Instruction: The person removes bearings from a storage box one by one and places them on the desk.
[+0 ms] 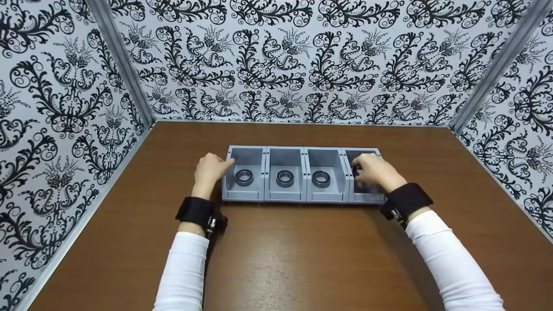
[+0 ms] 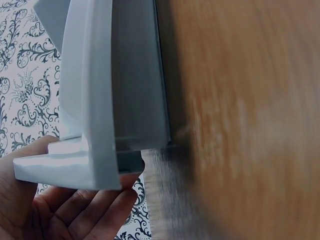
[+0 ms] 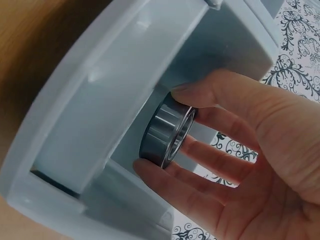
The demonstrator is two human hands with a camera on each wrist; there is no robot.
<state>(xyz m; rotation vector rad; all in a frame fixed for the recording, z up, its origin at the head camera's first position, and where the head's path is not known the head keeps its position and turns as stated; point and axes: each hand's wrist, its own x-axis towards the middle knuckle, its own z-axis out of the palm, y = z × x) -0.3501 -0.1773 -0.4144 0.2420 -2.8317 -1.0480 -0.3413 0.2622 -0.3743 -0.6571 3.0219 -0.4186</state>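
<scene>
A row of joined grey storage bins (image 1: 285,196) stands on the table. At its left end my left hand (image 1: 208,172) grips the outer side wall of the end bin (image 2: 100,100), thumb over the edge and fingers along the outside. My right hand (image 1: 375,170) reaches into the rightmost bin (image 3: 70,135). Thumb and fingertips pinch a ball bearing (image 3: 162,132) by its outer ring, tilted on edge inside that bin. One bearing lies flat in each of the other bins: the left bearing (image 1: 244,184), the middle bearing (image 1: 285,185) and the bearing beside the right bin (image 1: 321,185).
The brown wooden table (image 1: 285,255) extends around the bins on all sides. Patterned black-and-white panels (image 1: 276,65) enclose it at the back and sides, joined by grey metal posts (image 1: 123,60). Black straps with cameras (image 1: 196,211) sit on both wrists.
</scene>
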